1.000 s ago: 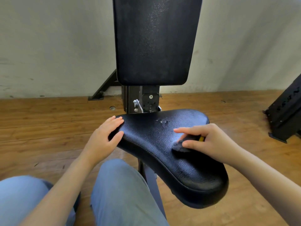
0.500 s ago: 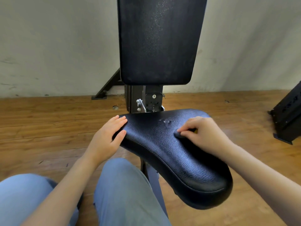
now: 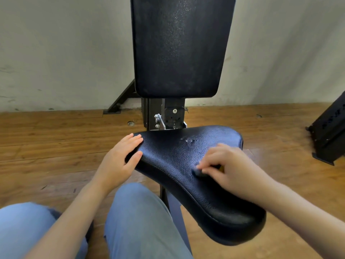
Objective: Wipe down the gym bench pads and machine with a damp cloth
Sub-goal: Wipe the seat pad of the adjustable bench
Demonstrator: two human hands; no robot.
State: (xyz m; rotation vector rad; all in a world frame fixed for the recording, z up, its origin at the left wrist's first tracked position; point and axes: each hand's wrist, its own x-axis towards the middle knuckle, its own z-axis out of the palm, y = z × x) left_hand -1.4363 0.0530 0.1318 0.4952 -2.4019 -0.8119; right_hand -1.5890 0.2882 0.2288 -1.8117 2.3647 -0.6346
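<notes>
Right grip (image 3: 231,165) clenched round one cloth (image 3: 198,171) — left grip (image 3: 119,157) flat, released — one seat pad (image 3: 171,157).

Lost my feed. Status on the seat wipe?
Right hand pinching cloth on seat pad. Left hand steadying pad's left edge. Nothing in the way.

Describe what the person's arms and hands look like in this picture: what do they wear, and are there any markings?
Both arms are bare as far as the view shows: no sleeves, gloves, watch, rings or markings appear on the left hand or right hand. The fingernails look short and unpainted. Below the arms, the legs wear light blue jeans.
</notes>
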